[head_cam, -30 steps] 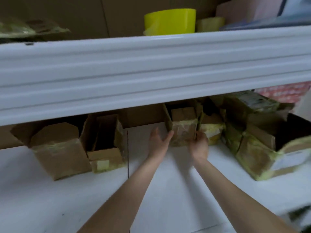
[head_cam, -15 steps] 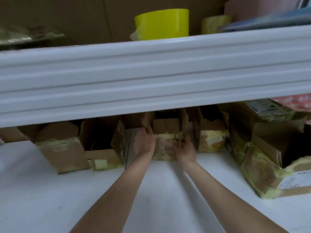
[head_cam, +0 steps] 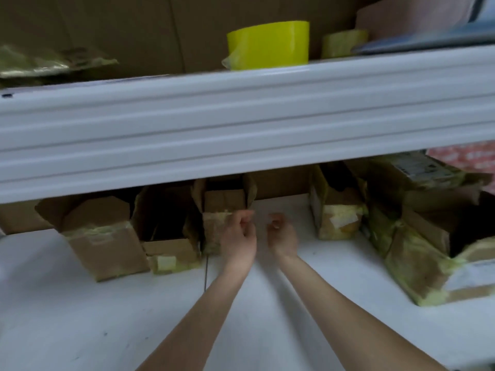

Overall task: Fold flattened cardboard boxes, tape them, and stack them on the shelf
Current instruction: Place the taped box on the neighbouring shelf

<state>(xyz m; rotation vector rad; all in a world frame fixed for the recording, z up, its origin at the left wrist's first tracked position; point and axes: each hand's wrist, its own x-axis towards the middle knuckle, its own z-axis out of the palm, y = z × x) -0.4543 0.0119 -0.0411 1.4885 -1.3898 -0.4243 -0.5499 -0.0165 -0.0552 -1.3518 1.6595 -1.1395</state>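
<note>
Box (head_cam: 224, 200) stands on the shelf (head_cam: 80, 303), flaps up, just beside a neighbour (head_cam: 171, 246). My left hand (head_cam: 237, 238) and right hand (head_cam: 283, 235) hover before it, loosely curled, empty. It looks light and stiff; I'd grip its side walls, not the floppy flaps.

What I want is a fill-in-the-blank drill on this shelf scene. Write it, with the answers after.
1. The glossy roll of tape on the upper white metal shelf is ____ in colour.
2. The left hand and the right hand, fingers loosely curled, hold ____.
3. The small open brown cardboard box rests on the white shelf board that is the ____ of the two.

Missing words: yellow; nothing; lower.
</note>
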